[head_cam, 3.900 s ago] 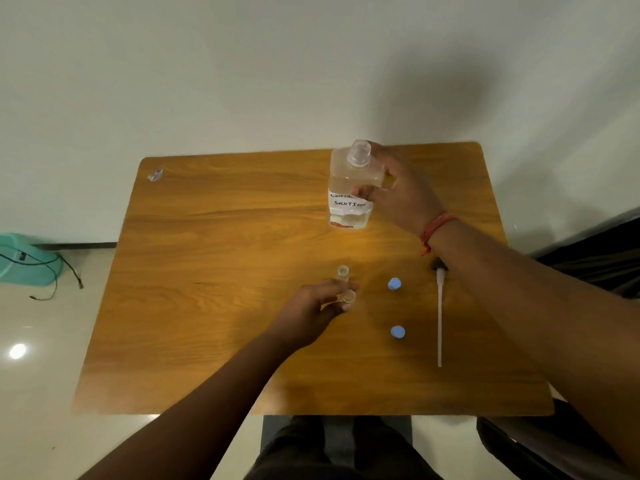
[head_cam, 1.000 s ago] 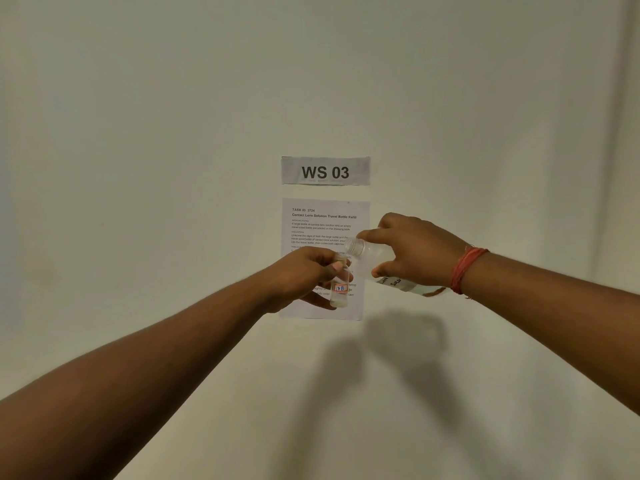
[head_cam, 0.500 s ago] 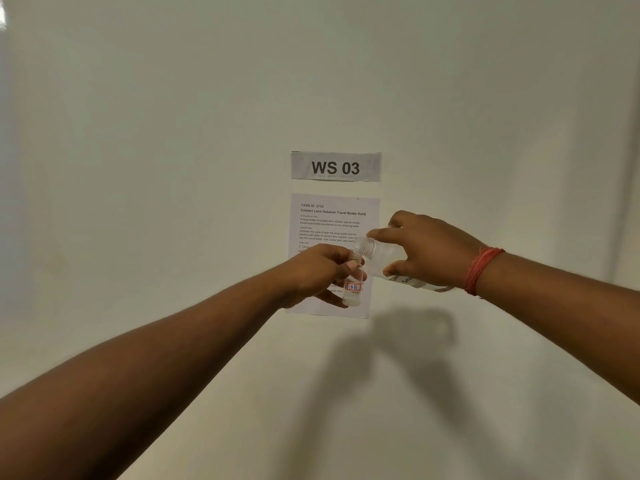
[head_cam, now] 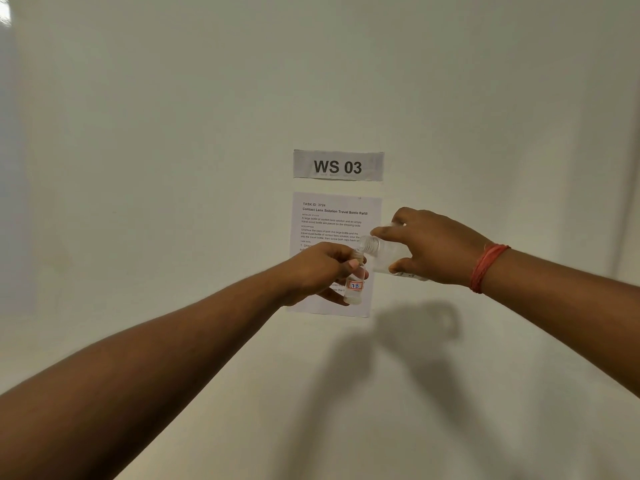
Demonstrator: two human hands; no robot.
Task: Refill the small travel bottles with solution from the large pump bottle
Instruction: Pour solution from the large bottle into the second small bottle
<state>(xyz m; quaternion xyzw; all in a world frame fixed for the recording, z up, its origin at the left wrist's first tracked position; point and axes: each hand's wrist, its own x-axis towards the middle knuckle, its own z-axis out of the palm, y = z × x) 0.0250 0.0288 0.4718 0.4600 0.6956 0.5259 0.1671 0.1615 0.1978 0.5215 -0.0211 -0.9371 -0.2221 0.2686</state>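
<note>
Head view, centre frame: left hand [head_cam: 317,271] pinching small travel bottle [head_cam: 355,284] upright, right hand [head_cam: 427,245] wrapped round tilted large bottle [head_cam: 382,252], mouths nearly touching; likely spill from overtipping past that narrow neck.

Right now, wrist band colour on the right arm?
Red-orange wrist band, head view.

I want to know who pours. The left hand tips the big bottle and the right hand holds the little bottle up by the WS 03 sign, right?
Not quite: the hands are swapped. The head view shows the right hand tipping the big bottle, while the left hand holds the little bottle up by the WS 03 sign.
</note>
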